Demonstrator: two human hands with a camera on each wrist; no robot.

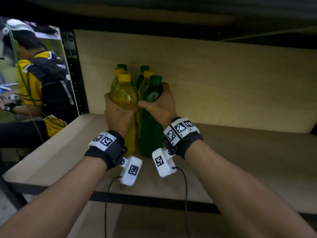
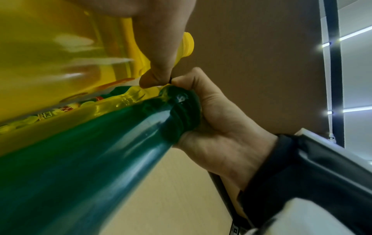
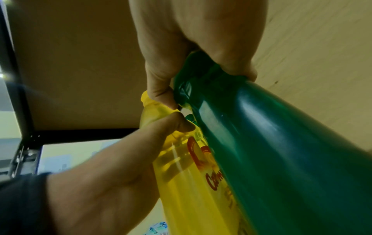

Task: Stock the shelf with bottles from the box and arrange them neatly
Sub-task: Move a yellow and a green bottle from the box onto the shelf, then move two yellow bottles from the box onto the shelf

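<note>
My left hand (image 1: 119,113) grips a yellow bottle (image 1: 123,95) with a yellow cap by its shoulder. Touching it on the right stands a green bottle (image 1: 151,133), which my right hand (image 1: 160,107) grips just below its green cap. Both bottles stand upright near the front of the wooden shelf (image 1: 240,160), and my thumbs meet between them. Behind them stand several more bottles, yellow-capped (image 1: 120,71) and green-capped (image 1: 144,68). In the left wrist view the green bottle (image 2: 90,151) lies under the yellow bottle (image 2: 50,55). The right wrist view shows the green bottle (image 3: 281,151) beside the yellow bottle (image 3: 191,190).
A black perforated upright (image 1: 73,71) bounds the shelf on the left. Beyond it a person in yellow and black clothing (image 1: 39,79) works. The shelf's back panel (image 1: 214,74) runs wide to the right, and another shelf board (image 1: 171,16) hangs close overhead.
</note>
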